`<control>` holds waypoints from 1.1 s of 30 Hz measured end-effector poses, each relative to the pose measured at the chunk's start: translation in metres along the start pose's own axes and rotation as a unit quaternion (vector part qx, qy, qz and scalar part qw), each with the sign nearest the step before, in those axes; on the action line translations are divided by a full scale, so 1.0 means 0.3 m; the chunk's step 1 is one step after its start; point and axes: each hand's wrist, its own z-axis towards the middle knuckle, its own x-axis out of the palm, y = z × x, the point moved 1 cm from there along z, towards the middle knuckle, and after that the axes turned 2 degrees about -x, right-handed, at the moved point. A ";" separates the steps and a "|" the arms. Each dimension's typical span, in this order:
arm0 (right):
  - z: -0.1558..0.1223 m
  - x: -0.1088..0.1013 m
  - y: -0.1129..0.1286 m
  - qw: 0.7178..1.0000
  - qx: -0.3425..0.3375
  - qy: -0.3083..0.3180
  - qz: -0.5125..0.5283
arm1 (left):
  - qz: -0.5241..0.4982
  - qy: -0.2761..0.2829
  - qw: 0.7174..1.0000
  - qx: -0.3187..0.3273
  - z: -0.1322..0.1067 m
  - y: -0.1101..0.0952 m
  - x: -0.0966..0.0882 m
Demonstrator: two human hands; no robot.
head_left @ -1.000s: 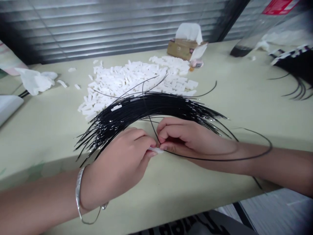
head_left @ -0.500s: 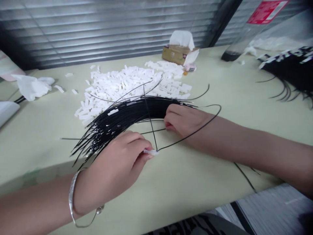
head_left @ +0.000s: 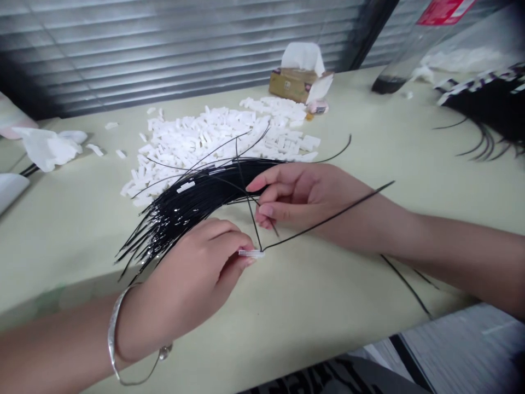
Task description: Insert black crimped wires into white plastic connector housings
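My left hand [head_left: 186,282], with a bracelet [head_left: 112,334] at the wrist, pinches a small white connector housing [head_left: 251,253] between thumb and forefinger. From the housing's right end, one black wire [head_left: 249,205] rises and another slants right, in front of my right forearm. Over the inner edge of a thick bundle of black wires [head_left: 197,197], my right hand [head_left: 305,194] has its fingers curled round a single black wire [head_left: 276,230], whose end sticks out below the thumb. Its forefinger is stretched to the left. A loose white housing [head_left: 186,187] lies on the bundle.
Behind the bundle spreads a heap of white connector housings [head_left: 197,131]. A tissue pack [head_left: 289,83] stands at the back, and a bottle with dark liquid [head_left: 389,82] to its right. Another mass of black wires [head_left: 488,106] lies far right; crumpled tissue [head_left: 47,148] is at left.
My right hand has come up off the bundle and moved slightly left, drawing out a single wire. The left hand keeps its pinch on the housing. The wire slanting right has straightened.
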 end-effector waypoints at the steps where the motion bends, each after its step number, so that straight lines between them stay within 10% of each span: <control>1: 0.003 0.004 -0.003 0.999 0.013 0.004 0.032 | 0.001 0.000 1.000 0.002 -0.001 0.000 0.000; 33: -0.052 0.028 -0.021 0.991 -0.119 -0.026 -0.053 | 0.021 -0.004 1.000 0.023 0.007 -0.003 -0.004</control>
